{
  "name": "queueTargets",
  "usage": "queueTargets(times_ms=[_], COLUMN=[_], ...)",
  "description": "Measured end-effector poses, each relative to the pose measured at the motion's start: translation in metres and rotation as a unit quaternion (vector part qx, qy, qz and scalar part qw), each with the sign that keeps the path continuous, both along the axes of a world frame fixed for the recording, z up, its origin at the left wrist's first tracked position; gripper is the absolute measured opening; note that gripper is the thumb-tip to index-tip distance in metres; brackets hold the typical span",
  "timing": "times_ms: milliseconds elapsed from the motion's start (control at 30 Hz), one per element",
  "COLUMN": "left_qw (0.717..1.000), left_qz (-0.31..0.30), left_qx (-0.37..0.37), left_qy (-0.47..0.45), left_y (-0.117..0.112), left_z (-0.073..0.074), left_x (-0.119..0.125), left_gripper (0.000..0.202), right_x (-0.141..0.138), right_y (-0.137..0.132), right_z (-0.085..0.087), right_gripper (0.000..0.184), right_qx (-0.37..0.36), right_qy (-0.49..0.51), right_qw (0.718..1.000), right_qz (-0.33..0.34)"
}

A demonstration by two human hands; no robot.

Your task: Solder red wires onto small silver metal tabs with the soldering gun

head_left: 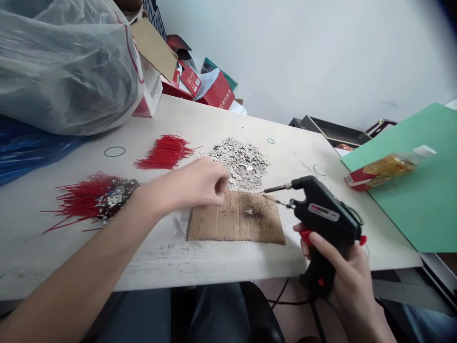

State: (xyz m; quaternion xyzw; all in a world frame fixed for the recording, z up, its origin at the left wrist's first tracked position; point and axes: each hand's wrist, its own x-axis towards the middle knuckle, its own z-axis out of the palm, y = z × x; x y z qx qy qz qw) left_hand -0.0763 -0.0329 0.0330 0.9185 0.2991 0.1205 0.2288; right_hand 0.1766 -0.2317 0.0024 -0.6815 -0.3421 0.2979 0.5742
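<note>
My right hand (342,267) is wrapped round the grip of a black soldering gun (326,214) with a red trigger. The gun's tip points left, over the scorched right side of a cardboard piece (214,224). A small metal part (249,211) lies on the dark burnt patch. Above the cardboard's top left edge, my left hand (209,181) is closed in a pinch; a bit of thin red wire (228,191) shows at its fingertips. Just behind that hand spreads a pile of small silver metal parts (246,159).
A bundle of red wires (166,152) lies behind my left forearm. Red wires joined to metal parts (96,197) are heaped at left. Plastic bags (67,71) and boxes (214,90) stand at the back. A bottle (385,169) lies on a green board (424,200) at right.
</note>
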Motion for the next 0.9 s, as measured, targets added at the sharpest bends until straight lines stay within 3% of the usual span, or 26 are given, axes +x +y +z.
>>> queueTargets(times_ms=[300, 467, 667, 900], left_qw=[0.996, 0.996, 0.998, 0.997], left_qz=[-0.05, -0.051, -0.052, -0.049], left_qx=[-0.056, -0.07, -0.042, -0.06], left_qy=[-0.049, -0.01, 0.013, 0.006], left_y=[-0.003, -0.01, -0.015, -0.014], left_z=[-0.003, -0.007, -0.008, -0.01], left_x=[0.004, 0.014, 0.021, 0.022], left_gripper=[0.019, 0.022, 0.025, 0.028], right_x=[-0.006, 0.0, 0.015, -0.004], right_y=[-0.017, -0.022, -0.02, -0.021], right_z=[-0.016, -0.025, -0.037, -0.029], right_gripper=[0.027, 0.024, 0.024, 0.029], right_qx=[-0.017, -0.016, 0.012, -0.032], right_qy=[-0.003, 0.007, -0.045, -0.023], right_qw=[1.0, 0.999, 0.992, 0.999], right_qz=[0.017, 0.027, 0.119, 0.017])
